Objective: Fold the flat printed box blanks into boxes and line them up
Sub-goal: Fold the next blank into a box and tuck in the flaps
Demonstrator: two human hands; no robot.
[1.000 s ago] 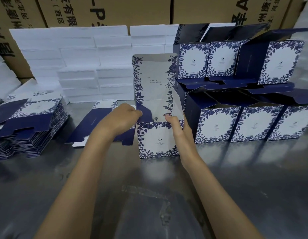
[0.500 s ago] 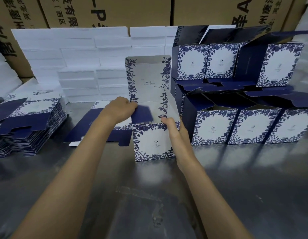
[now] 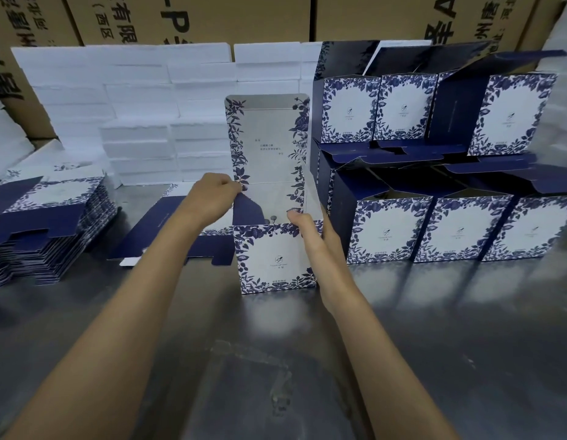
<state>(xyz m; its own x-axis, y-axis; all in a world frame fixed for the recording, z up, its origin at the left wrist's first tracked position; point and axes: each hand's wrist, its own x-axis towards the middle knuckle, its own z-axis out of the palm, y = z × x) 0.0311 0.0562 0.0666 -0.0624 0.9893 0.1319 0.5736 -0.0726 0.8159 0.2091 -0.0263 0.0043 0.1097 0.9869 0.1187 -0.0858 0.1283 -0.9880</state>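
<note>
A blue-and-white floral box (image 3: pixel 276 258) stands upright on the metal table (image 3: pixel 276 360), its lid flap raised. My left hand (image 3: pixel 212 195) pinches the upper left edge by the dark blue side flap. My right hand (image 3: pixel 310 230) grips the box's top right corner, thumb on the front panel. A stack of flat blanks (image 3: pixel 44 223) lies at the left. One flat blank (image 3: pixel 168 230) lies behind my left arm. Finished boxes (image 3: pixel 434 227) stand in two tiers at the right.
White foam blocks (image 3: pixel 142 115) are piled at the back. Brown cartons (image 3: pixel 212 17) form a wall behind them. The finished boxes have open dark blue lids sticking up and forward.
The box has shifted a little to the left, away from the finished row. My left hand has risen from the box's rim to its upper left edge, and the blue side flap has swung inward.
</note>
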